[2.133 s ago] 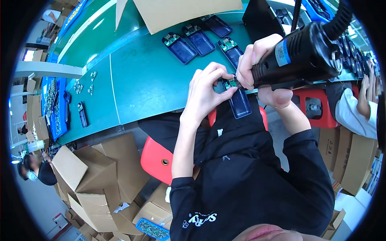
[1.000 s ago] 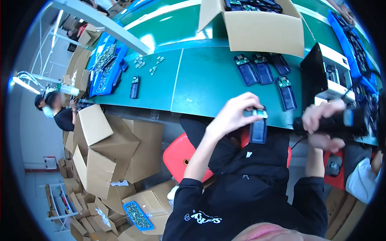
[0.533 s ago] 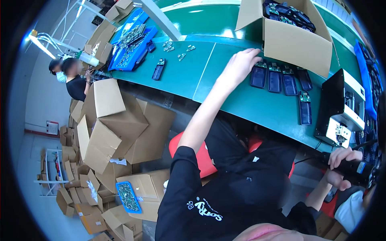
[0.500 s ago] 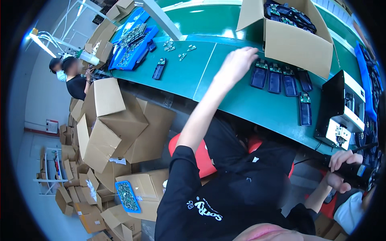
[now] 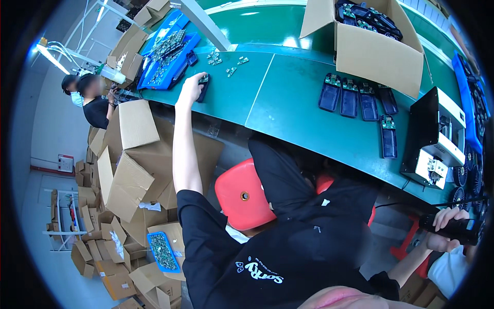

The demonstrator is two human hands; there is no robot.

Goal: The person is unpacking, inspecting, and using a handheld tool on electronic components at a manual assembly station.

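My left hand (image 5: 191, 90) is stretched across the green bench at the left. Its fingers are closed on the edge of a dark blue plastic casing with a small circuit board (image 5: 204, 88), partly covered by the hand. My right hand (image 5: 446, 226), low at the right, is wrapped round a black cylindrical hand tool (image 5: 455, 226) with a cable; its exact kind I cannot make out. Several more casings with green boards (image 5: 349, 99) lie in front of an open carton, with one casing (image 5: 389, 138) nearer me. Loose small circuit boards (image 5: 230, 71) lie beyond my left hand.
An open carton (image 5: 378, 59) of casings stands at the back of the bench (image 5: 288, 108). Blue trays of boards (image 5: 177, 72) sit at far left. A black-and-white machine (image 5: 437, 139) is at right. A red stool (image 5: 244, 195) and cardboard boxes (image 5: 131, 180) are below; people (image 5: 96, 103) sit farther off.
My left hand has swung left from the casings by the carton to the lone casing and taken hold of it. My right hand with the black tool has shifted slightly downward.
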